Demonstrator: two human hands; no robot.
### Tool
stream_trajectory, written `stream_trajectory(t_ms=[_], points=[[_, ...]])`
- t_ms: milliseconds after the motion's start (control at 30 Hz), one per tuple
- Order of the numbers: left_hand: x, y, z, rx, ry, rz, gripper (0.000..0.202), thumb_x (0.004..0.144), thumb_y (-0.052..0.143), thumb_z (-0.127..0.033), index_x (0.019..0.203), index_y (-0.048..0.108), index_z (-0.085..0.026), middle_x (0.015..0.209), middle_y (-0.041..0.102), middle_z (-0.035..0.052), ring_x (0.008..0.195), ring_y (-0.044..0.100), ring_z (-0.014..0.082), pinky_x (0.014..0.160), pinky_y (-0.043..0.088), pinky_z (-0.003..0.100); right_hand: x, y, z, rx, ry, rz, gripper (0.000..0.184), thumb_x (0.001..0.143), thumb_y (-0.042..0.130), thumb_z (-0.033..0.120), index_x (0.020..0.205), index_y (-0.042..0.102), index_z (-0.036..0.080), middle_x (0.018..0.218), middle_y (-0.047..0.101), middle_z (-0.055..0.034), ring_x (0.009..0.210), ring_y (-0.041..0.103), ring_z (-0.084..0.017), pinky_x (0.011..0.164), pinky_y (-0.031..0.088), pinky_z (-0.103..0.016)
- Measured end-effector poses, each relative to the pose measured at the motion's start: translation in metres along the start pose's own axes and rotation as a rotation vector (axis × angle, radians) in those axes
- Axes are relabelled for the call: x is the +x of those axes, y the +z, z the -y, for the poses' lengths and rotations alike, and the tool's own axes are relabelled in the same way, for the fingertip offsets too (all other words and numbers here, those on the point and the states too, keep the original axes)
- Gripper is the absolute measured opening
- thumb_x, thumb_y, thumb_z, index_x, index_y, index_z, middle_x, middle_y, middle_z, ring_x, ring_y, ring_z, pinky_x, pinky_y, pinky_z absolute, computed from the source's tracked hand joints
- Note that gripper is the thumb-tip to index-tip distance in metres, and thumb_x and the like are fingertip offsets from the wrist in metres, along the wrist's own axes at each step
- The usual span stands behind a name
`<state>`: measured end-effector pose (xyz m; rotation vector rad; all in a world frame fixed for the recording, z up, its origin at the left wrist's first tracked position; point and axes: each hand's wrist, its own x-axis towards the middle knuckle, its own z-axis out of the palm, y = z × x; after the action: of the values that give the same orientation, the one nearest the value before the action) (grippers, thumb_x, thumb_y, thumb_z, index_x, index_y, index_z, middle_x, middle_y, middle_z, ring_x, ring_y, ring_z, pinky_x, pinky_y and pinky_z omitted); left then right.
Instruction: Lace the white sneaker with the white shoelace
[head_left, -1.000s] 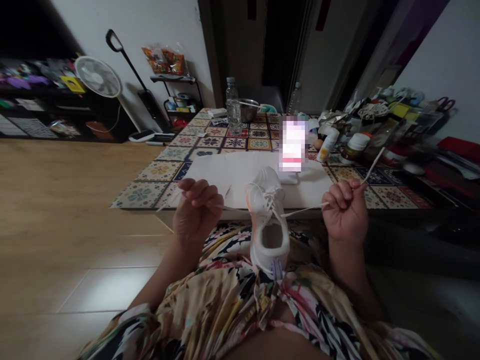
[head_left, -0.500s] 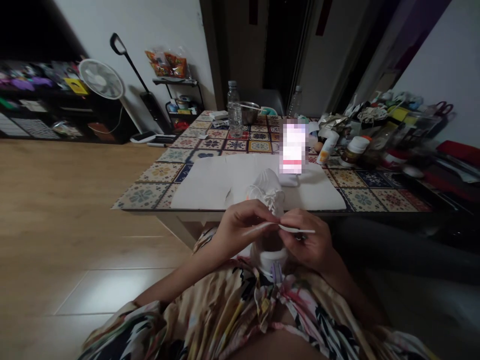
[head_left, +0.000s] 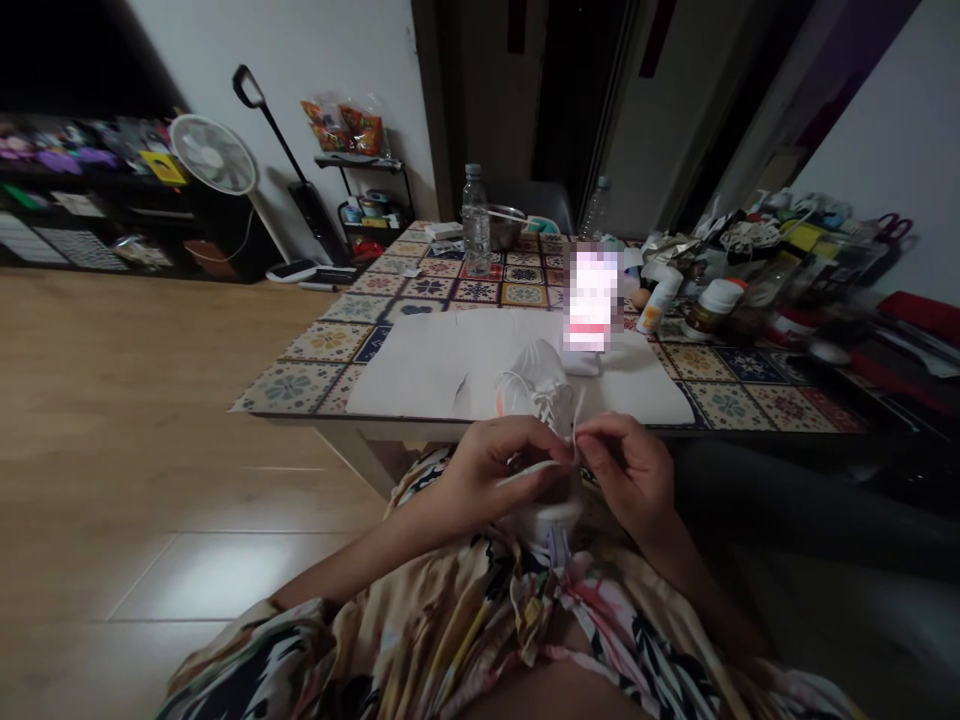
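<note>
A white lace-up shoe [head_left: 534,372] lies with its toe on the table edge and its heel towards my lap. Above its opening, my left hand [head_left: 517,458] is closed in a pinch on a white shoelace [head_left: 577,412]. My right hand [head_left: 630,462] pinches the same lace close by, thumb against forefinger, and a short end sticks up from between the fingertips. Laces cross over the front of the shoe, and a loose loop lies on its left side. My hands partly hide the shoe's opening.
White paper [head_left: 420,350] covers the front of the patterned table [head_left: 292,385]. A lit phone [head_left: 592,300], blurred out, stands on it behind the shoe. A plastic bottle [head_left: 476,225] and a metal bowl [head_left: 507,230] are farther back; jars and clutter [head_left: 712,305] crowd the right side.
The lace end that pointed right from my right hand now points upward. My right hand has turned and drawn slightly right; my left hand has moved a little right.
</note>
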<state>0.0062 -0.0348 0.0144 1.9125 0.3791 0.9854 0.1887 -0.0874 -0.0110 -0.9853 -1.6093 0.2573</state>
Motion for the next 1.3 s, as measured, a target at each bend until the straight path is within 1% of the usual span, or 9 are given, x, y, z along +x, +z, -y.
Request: stream_trajectory(t_ms=[133, 333, 600, 733, 967, 1067, 1133, 1200, 1300], points=[[-0.001, 0.001, 0.005, 0.007, 0.028, -0.084, 0.007, 0.085, 0.064, -0.020, 0.080, 0.066, -0.017, 0.078, 0.066, 0.0039, 0.070, 0.058, 0.0131, 0.064, 0.046, 0.024, 0.007, -0.004, 0.005, -0.055, -0.159, 0.153, 0.019, 0.086, 0.054, 0.012, 0.097, 0.061, 0.025, 0.092, 0.067, -0.0039, 0.088, 0.062, -0.020, 0.079, 0.050, -0.034], [0.000, 0.004, 0.003, -0.053, -0.011, -0.104, 0.008, 0.085, 0.066, -0.022, 0.080, 0.064, -0.016, 0.077, 0.062, 0.0025, 0.071, 0.055, 0.0130, 0.065, 0.046, 0.023, 0.007, 0.000, 0.001, -0.080, -0.184, 0.165, 0.016, 0.083, 0.061, 0.012, 0.092, 0.057, 0.025, 0.091, 0.064, -0.0030, 0.087, 0.060, -0.020, 0.076, 0.049, -0.033], [0.004, 0.006, 0.005, -0.359, -0.181, -0.235, 0.025, 0.079, 0.076, -0.033, 0.075, 0.059, -0.017, 0.066, 0.056, -0.0028, 0.059, 0.050, 0.0094, 0.058, 0.044, 0.020, 0.005, 0.001, -0.004, -0.118, -0.372, 0.156, 0.046, 0.088, 0.053, 0.009, 0.128, 0.048, 0.029, 0.103, 0.067, -0.0050, 0.091, 0.063, -0.021, 0.079, 0.052, -0.038], [0.003, 0.006, 0.006, -0.381, -0.221, -0.200, 0.027, 0.074, 0.080, -0.035, 0.073, 0.061, -0.016, 0.067, 0.059, -0.0009, 0.062, 0.053, 0.0110, 0.060, 0.046, 0.022, 0.004, -0.001, -0.002, -0.194, -0.420, 0.131, 0.040, 0.091, 0.054, 0.013, 0.126, 0.054, 0.033, 0.096, 0.069, -0.0038, 0.080, 0.062, -0.020, 0.071, 0.050, -0.037], [0.006, 0.007, 0.016, -0.506, -0.210, -0.186, 0.027, 0.073, 0.081, -0.035, 0.073, 0.062, -0.015, 0.068, 0.062, 0.0001, 0.060, 0.054, 0.0104, 0.056, 0.042, 0.021, 0.002, -0.001, -0.002, 0.054, -0.202, -0.061, 0.005, 0.091, 0.062, 0.030, 0.089, 0.066, 0.033, 0.098, 0.064, -0.0042, 0.106, 0.057, -0.027, 0.088, 0.048, -0.047], [0.010, 0.008, 0.022, -0.725, -0.220, -0.229, 0.032, 0.073, 0.082, -0.036, 0.075, 0.057, -0.016, 0.072, 0.065, 0.0006, 0.059, 0.054, 0.0091, 0.054, 0.040, 0.019, 0.007, -0.002, -0.004, 0.344, -0.067, -0.188, 0.021, 0.088, 0.064, 0.047, 0.076, 0.057, 0.030, 0.074, 0.060, -0.0017, 0.096, 0.061, -0.027, 0.090, 0.049, -0.050], [0.013, 0.003, 0.023, -0.899, -0.202, -0.286, 0.034, 0.074, 0.082, -0.035, 0.077, 0.053, -0.018, 0.074, 0.066, 0.0004, 0.066, 0.059, 0.0110, 0.063, 0.047, 0.020, 0.012, -0.008, -0.005, 0.529, 0.034, -0.230, 0.027, 0.087, 0.063, 0.050, 0.074, 0.051, 0.030, 0.054, 0.045, 0.0043, 0.065, 0.058, -0.021, 0.080, 0.053, -0.045], [0.015, -0.007, 0.024, -1.016, -0.166, -0.357, 0.033, 0.074, 0.082, -0.030, 0.078, 0.051, -0.019, 0.063, 0.059, -0.0047, 0.061, 0.057, 0.0090, 0.070, 0.050, 0.021, 0.017, -0.019, -0.009, 0.693, 0.111, -0.236, 0.027, 0.087, 0.064, 0.047, 0.074, 0.049, 0.030, 0.047, 0.028, 0.0091, 0.041, 0.037, -0.014, 0.059, 0.052, -0.033], [0.012, -0.031, 0.029, -1.021, -0.149, -0.435, 0.028, 0.081, 0.075, -0.025, 0.077, 0.049, -0.019, 0.049, 0.037, -0.0110, 0.040, 0.033, 0.0040, 0.047, 0.039, 0.013, 0.021, -0.040, -0.022, 0.814, 0.144, -0.195, 0.028, 0.085, 0.068, 0.044, 0.072, 0.048, 0.028, 0.047, 0.020, 0.0106, 0.036, 0.017, -0.011, 0.037, 0.030, -0.022]])
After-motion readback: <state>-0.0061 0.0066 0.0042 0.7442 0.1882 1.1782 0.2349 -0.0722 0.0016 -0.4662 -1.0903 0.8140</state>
